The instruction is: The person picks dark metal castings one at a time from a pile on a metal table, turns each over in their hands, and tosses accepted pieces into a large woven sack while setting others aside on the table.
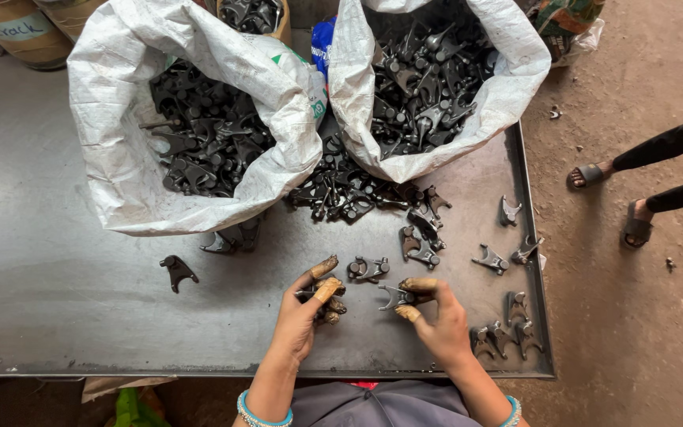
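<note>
My left hand (303,311) rests near the table's front edge, its fingers curled around a small dark metal fork part (307,294). My right hand (436,320) pinches another grey fork-shaped part (393,297) between thumb and fingertips. Both hands have yellowish coverings on the fingertips. A pair of similar parts (368,269) lies just beyond the hands. Two white woven sacks, the left sack (120,158) and the right sack (507,87), stand open at the back, full of the same dark forged parts.
The grey metal table (57,292) holds loose parts: one at the left (176,271), a heap (341,190) between the sacks, several at the right edge (503,336). Another person's sandalled feet (610,198) stand on the dirt floor to the right. Drums stand at back left.
</note>
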